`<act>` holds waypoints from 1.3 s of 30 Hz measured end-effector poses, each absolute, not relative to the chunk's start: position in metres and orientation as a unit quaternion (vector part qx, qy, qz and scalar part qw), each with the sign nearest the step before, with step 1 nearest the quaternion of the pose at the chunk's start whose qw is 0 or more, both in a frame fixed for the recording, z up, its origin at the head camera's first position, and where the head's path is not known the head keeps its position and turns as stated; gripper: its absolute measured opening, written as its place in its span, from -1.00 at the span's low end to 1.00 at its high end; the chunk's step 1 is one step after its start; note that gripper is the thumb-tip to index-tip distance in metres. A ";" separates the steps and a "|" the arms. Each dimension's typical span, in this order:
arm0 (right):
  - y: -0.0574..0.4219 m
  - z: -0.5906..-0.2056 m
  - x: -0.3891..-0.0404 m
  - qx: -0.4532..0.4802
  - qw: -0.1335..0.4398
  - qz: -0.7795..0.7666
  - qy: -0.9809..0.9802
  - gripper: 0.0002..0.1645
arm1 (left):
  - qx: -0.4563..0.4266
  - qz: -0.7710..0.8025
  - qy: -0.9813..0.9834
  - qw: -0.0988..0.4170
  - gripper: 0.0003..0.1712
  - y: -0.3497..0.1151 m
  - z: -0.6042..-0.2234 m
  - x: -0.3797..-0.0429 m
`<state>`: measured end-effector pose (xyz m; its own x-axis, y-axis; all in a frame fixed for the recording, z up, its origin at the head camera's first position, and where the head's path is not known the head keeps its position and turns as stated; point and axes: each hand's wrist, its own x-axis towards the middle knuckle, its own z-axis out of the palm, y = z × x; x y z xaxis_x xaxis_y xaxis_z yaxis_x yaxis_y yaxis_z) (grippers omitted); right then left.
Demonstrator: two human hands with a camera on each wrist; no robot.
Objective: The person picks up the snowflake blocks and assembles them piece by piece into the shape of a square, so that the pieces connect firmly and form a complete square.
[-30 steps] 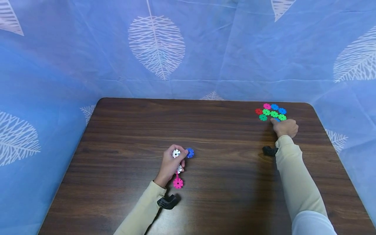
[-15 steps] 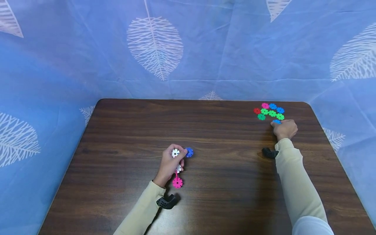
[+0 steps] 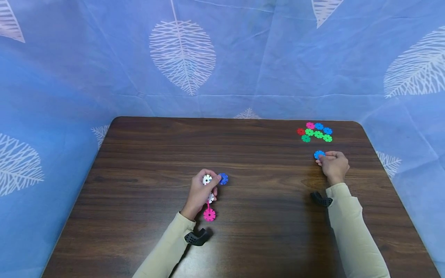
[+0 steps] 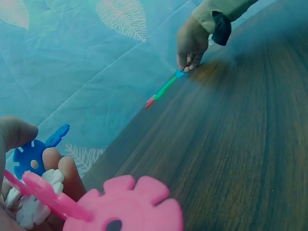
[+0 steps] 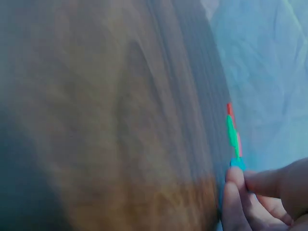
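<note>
My left hand grips a joined chain of slotted snowflake discs near the middle of the table. A white disc shows between thumb and fingers, a dark blue disc sticks out to the right, and a pink disc hangs at the near end. The left wrist view shows a large pink disc up close and a blue disc beside the thumb; fingers hide part of the chain. Over at the right, my right hand pinches a single blue disc between thumb and fingers.
Several loose discs lie flat in a cluster at the table's far right, among them a red disc, a pink disc and a green disc. Behind the wooden table hangs a blue leaf-print cloth.
My right hand has drawn back from the cluster toward me, bringing the blue disc with it. The left hand keeps its grip on the chain and stays nearly still.
</note>
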<state>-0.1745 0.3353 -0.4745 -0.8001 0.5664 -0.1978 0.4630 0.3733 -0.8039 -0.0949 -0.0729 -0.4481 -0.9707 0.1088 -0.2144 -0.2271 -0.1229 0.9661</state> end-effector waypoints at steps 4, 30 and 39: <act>0.323 -0.472 -0.155 -0.233 0.023 0.557 -0.797 -0.77 | -0.043 0.750 0.651 0.113 -0.89 -0.073 -0.449 -0.095; 0.186 -0.476 -0.105 0.042 -0.127 0.677 -0.724 -0.71 | -0.049 0.748 0.649 0.127 -0.81 -0.072 -0.465 -0.098; 0.151 -0.470 -0.103 0.094 -0.093 0.658 -0.742 -0.78 | -0.042 0.745 0.656 0.114 -0.81 -0.068 -0.477 -0.098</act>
<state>-0.1028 0.1510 -0.4704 -0.9652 -0.2611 -0.0144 -0.0168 0.1171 -0.9930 -0.0982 -0.0682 -0.4773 -0.9706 0.1152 -0.2113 -0.2242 -0.1131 0.9680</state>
